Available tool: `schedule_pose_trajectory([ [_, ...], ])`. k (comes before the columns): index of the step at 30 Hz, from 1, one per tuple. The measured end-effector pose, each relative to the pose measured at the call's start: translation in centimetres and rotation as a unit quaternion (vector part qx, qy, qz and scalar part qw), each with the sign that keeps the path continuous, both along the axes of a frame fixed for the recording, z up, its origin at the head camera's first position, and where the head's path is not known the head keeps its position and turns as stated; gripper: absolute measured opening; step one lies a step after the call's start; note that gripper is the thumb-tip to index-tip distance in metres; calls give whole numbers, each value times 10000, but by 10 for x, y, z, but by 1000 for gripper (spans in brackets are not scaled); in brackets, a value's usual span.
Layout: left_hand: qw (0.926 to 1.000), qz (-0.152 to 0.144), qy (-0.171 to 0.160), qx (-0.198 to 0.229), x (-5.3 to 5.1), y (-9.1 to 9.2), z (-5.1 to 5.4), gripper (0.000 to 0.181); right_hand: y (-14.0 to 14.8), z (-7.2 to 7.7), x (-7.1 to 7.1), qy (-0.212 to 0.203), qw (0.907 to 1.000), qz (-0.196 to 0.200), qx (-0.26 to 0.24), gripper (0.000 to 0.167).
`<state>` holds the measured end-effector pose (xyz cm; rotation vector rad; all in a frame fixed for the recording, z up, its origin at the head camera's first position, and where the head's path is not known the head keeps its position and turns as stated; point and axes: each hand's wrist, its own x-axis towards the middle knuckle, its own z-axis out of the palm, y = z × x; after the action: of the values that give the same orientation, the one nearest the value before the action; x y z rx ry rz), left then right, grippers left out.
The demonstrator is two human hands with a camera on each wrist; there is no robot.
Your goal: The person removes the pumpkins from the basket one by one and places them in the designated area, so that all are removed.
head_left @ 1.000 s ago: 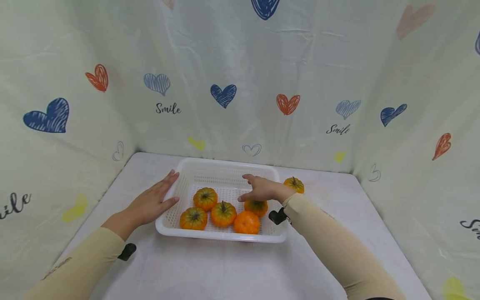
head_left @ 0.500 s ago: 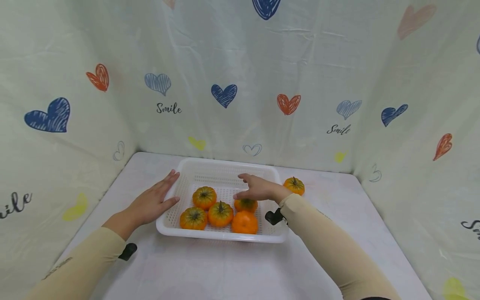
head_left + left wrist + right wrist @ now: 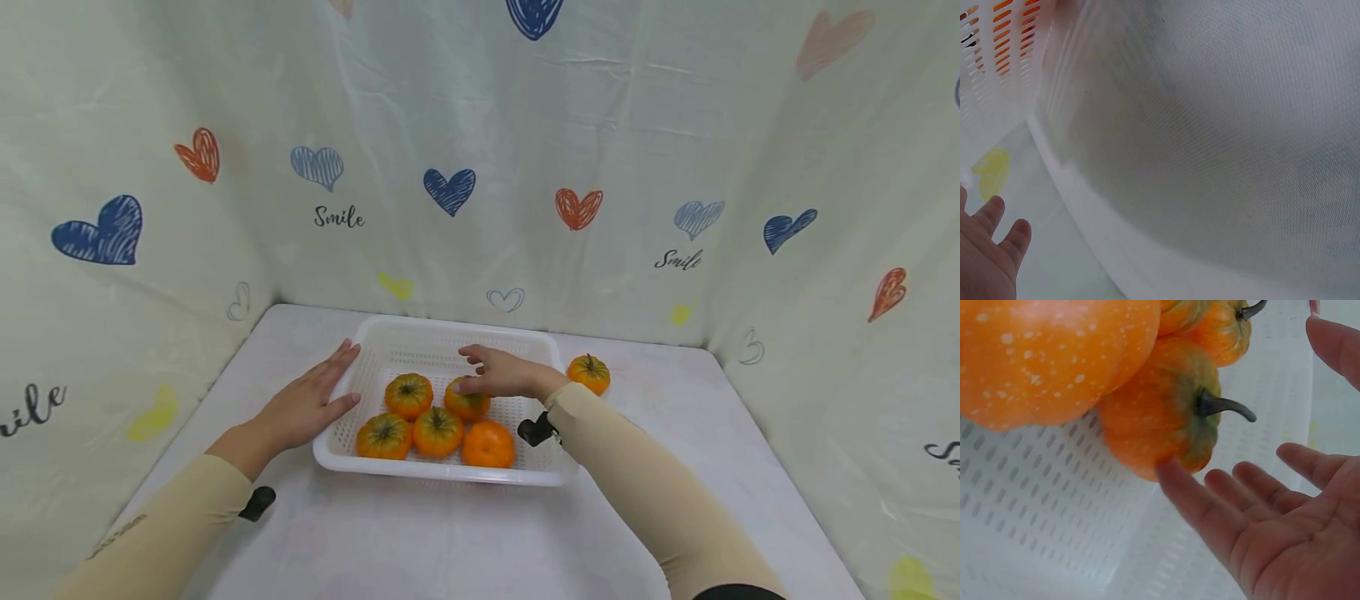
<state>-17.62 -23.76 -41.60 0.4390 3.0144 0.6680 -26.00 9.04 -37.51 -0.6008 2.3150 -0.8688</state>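
Observation:
Several small orange-and-green pumpkins sit in a white perforated basket (image 3: 450, 475), among them a plain orange one (image 3: 488, 444) at the front. My right hand (image 3: 506, 372) is over the basket, its thumb against the back right pumpkin (image 3: 467, 405). In the right wrist view, that pumpkin (image 3: 1160, 406) has a dark stem, and the fingers of my right hand (image 3: 1285, 519) are spread, one tip touching its side. My left hand (image 3: 300, 404) lies with extended fingers along the basket's left rim; part of it (image 3: 988, 256) shows in the left wrist view.
Another pumpkin (image 3: 588, 373) lies on the white table (image 3: 450, 542) outside the basket, by its right back corner. A pale curtain (image 3: 480, 108) with printed hearts stands behind and on both sides.
My right hand has moved left, and the pumpkin at its thumb has shifted left with it. The front pumpkins have moved slightly left too. My left hand has stayed at the rim.

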Motion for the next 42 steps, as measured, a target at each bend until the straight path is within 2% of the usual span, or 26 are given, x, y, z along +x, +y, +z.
schedule_pose_trajectory([
  [12, 10000, 26, 20, -60, 0, 2, 0, 77, 0, -17, -8, -83, 9997, -209, -9, 78],
  [22, 10000, 16, 38, -76, 0, 2, 1, 77, 3, -24, -9, -9, 9995, -56, 313, 78],
  [29, 10000, -69, 62, -26, 0, 1, 0, 76, 6, -32, -10, -223, 9993, -65, 285, 73],
  [34, 9999, -112, 92, 1, 0, -1, -1, 75, 6, -36, -11, -28, 9991, 37, 432, 70],
  [42, 9999, -87, 86, -9, -1, -1, -1, 76, 4, -36, -11, 11, 9987, 107, 488, 74],
])
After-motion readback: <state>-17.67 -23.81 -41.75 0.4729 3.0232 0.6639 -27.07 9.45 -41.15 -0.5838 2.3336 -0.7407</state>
